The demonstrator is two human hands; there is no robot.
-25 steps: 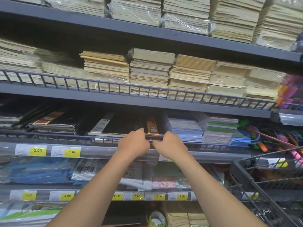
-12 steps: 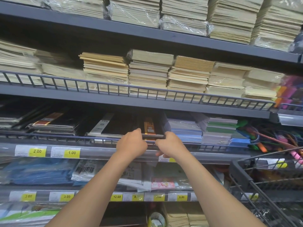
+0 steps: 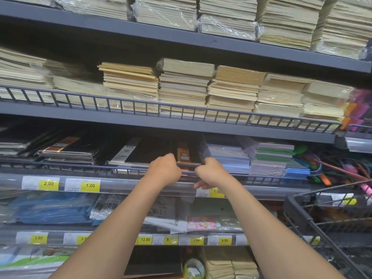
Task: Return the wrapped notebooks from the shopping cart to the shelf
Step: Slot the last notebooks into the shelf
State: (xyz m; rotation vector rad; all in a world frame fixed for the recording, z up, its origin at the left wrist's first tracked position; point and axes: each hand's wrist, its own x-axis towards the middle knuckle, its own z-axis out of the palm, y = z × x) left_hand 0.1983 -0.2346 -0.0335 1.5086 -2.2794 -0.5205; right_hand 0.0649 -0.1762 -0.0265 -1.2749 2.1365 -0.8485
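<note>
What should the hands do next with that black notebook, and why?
Probably slide the black notebook a little deeper, then let go. The left hand and right hand grip its near edge just above the wire rail, so it likely isn't fully in yet.

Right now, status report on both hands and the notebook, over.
Left hand and right hand grip the black notebook by its near edge. It lies on the shelf behind the wire rail. Shopping cart at right, nothing blocking.
</note>
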